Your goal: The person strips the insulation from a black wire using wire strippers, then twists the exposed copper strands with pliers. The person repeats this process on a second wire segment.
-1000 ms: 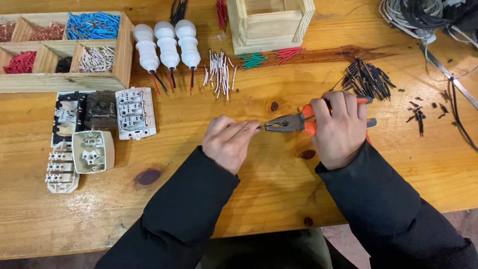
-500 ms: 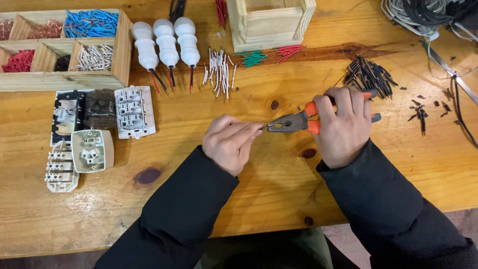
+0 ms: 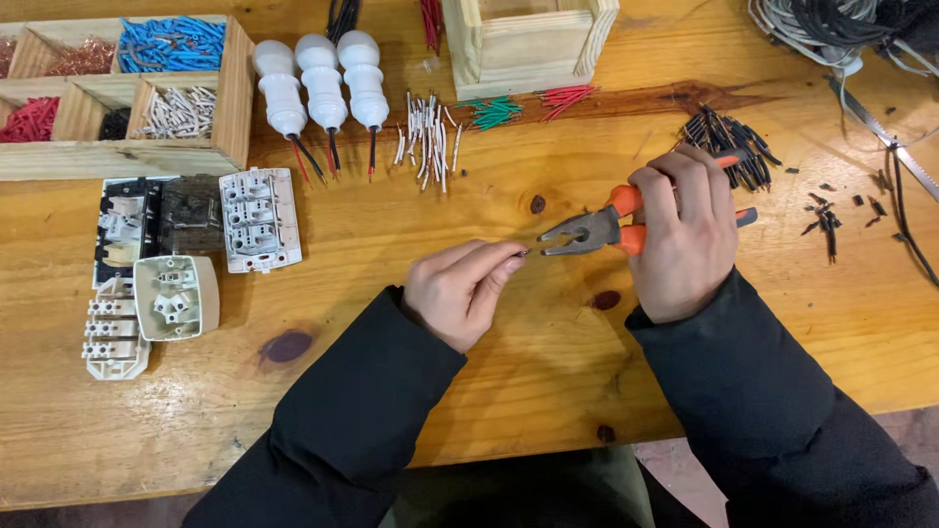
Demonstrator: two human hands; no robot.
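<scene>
Left hand [image 3: 462,295] fingertips pinched together, right hand [image 3: 685,240] in closed grip, both forearms converging

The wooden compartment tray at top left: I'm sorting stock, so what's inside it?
The wooden tray holds blue pieces, white pieces, red pieces and copper bits. One dark compartment's contents are unclear.

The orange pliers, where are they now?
In the head view, the orange pliers are right of centre, held in the right hand, tips toward the left hand.
</scene>
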